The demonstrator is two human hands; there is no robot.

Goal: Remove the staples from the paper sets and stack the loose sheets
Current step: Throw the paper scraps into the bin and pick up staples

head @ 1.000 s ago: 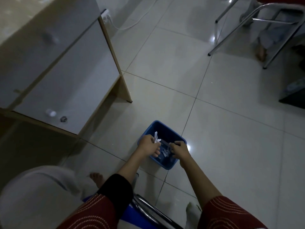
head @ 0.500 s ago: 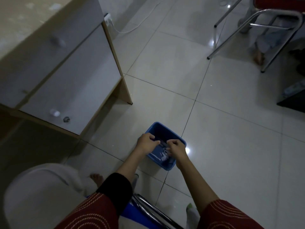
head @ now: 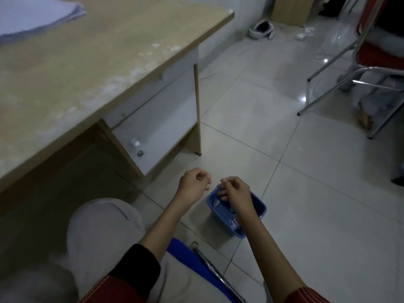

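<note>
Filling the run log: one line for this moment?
blue bin: on floor | left hand: curled beside bin, looks empty | right hand: over bin, grip unclear | paper stack: on desk

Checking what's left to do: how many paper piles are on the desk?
1: a paper pile on the desk, far left, cut by the frame. More may lie out of view.

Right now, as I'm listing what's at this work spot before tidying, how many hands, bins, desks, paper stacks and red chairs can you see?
Hands: 2 (left hand, right hand)
Bin: 1
Desk: 1
Paper stack: 1
Red chair: 1
Total: 6
</note>
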